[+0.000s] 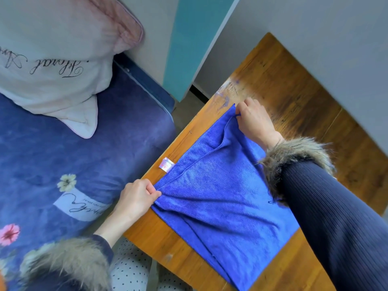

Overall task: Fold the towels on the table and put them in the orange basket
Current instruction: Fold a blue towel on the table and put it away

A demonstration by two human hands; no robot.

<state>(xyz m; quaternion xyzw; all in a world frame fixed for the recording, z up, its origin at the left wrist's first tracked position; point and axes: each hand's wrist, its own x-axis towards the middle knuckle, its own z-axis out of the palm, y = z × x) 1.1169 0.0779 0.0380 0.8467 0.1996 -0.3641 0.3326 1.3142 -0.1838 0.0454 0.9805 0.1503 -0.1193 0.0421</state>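
A blue towel (pixel 214 198) lies folded over on the wooden table (pixel 294 97), its white label (pixel 167 164) sticking out at the left edge. My left hand (pixel 137 196) pinches the towel's near-left corner at the table's edge. My right hand (pixel 253 118) pinches the far corner of the upper layer, and its fur-cuffed dark sleeve crosses the cloth. The orange basket is not in view.
A bed with a blue flowered cover (pixel 63 164) stands close along the table's left side, with a pale pillow (pixel 52 59) on it. A grey wall (pixel 315 28) borders the table's far side. Bare wood shows behind and to the right of the towel.
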